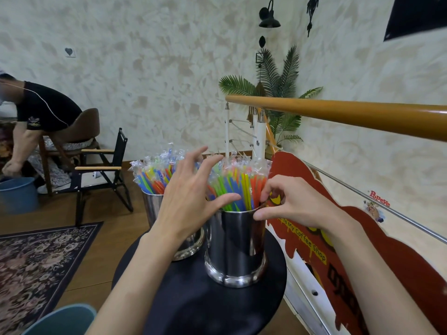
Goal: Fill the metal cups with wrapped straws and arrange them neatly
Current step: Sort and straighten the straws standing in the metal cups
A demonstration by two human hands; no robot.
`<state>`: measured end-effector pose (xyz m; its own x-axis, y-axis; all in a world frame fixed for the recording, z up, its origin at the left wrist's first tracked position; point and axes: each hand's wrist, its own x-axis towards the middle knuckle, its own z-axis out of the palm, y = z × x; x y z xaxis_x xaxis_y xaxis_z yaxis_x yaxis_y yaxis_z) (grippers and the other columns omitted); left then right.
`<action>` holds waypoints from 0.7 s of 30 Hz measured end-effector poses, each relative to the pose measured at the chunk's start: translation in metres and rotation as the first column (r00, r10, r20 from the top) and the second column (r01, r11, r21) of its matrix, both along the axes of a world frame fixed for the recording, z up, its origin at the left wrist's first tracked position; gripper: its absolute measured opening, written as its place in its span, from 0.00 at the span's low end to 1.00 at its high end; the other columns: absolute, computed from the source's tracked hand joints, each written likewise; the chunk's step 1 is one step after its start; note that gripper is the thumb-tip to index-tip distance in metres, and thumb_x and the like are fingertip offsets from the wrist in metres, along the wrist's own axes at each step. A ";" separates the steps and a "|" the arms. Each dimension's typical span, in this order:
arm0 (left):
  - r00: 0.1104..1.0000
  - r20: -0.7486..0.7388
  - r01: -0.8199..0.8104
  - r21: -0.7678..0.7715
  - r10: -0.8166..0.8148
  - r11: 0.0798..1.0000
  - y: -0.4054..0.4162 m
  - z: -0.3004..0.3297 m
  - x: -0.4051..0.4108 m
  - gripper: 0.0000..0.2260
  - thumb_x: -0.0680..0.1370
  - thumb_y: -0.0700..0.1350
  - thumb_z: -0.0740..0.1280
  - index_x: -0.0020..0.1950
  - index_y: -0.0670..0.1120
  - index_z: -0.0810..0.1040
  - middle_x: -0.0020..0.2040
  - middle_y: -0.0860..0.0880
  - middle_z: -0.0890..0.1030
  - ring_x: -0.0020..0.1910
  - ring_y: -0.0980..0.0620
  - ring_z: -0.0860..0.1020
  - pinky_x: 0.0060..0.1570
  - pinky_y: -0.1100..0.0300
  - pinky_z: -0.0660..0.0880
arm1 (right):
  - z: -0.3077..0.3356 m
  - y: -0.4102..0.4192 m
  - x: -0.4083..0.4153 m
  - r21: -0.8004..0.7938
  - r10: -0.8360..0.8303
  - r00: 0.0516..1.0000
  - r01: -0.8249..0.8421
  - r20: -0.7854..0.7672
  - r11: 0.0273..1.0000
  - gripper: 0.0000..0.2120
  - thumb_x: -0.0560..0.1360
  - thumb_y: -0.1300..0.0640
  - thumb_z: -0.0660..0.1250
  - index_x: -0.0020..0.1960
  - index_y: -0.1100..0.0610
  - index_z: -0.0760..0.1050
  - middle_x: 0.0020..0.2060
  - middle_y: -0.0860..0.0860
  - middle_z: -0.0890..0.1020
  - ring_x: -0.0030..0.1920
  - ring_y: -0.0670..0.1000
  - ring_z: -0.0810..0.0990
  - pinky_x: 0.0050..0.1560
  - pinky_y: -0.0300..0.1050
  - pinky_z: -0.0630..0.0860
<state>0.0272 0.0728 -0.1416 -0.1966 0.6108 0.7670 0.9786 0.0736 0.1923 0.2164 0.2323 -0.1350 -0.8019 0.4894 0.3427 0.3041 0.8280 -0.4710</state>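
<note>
The left hand (186, 197) is spread wide, holding nothing, fingers hovering over the wrapped straws (238, 187). The right hand (294, 204) pinches straw wrappers at the rim of the near metal cup (235, 247) — packed full, upright on a round black table (205, 303). A second full cup (153, 204) stands just behind.

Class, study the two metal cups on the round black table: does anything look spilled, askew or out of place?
Nothing stands out. Both the near metal cup and the far metal cup stand upright, packed with wrapped straws. No straws lie on the black table. The left hand and right hand are tidying the near cup's bundle.
</note>
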 end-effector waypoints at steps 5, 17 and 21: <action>0.999 -0.051 -0.007 0.068 0.011 0.998 -0.011 0.008 0.003 0.35 0.69 0.68 0.69 0.69 0.47 0.76 0.76 0.41 0.64 0.73 0.40 0.67 0.69 0.41 0.71 | -0.007 -0.002 -0.006 0.035 0.005 1.000 -0.006 0.018 0.999 0.19 0.65 0.37 0.78 0.42 0.47 0.75 0.49 0.41 0.70 0.47 0.31 0.69 0.42 0.30 0.65; 0.956 0.114 -0.194 -0.437 0.268 0.878 -0.016 -0.004 -0.002 0.43 0.58 0.86 0.53 0.57 0.56 0.75 0.50 0.55 0.82 0.52 0.48 0.81 0.50 0.49 0.78 | -0.008 -0.015 -0.010 0.000 -0.034 0.999 0.034 -0.028 0.999 0.22 0.65 0.35 0.78 0.42 0.48 0.71 0.46 0.44 0.76 0.47 0.42 0.73 0.40 0.41 0.65; 0.941 0.269 -0.074 -0.423 0.204 0.903 -0.004 -0.014 0.005 0.45 0.57 0.87 0.54 0.62 0.59 0.73 0.56 0.55 0.81 0.59 0.47 0.79 0.57 0.46 0.76 | -0.002 -0.015 -0.004 -0.089 -0.015 0.998 0.010 -0.060 0.996 0.21 0.64 0.40 0.81 0.43 0.49 0.73 0.48 0.44 0.78 0.51 0.44 0.77 0.43 0.43 0.73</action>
<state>0.0323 0.0691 -0.1557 -0.4830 0.8017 0.3522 0.8524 0.3383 0.3987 0.2121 0.2171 -0.1374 -0.7744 0.5300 0.3456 0.2827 0.7785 -0.5604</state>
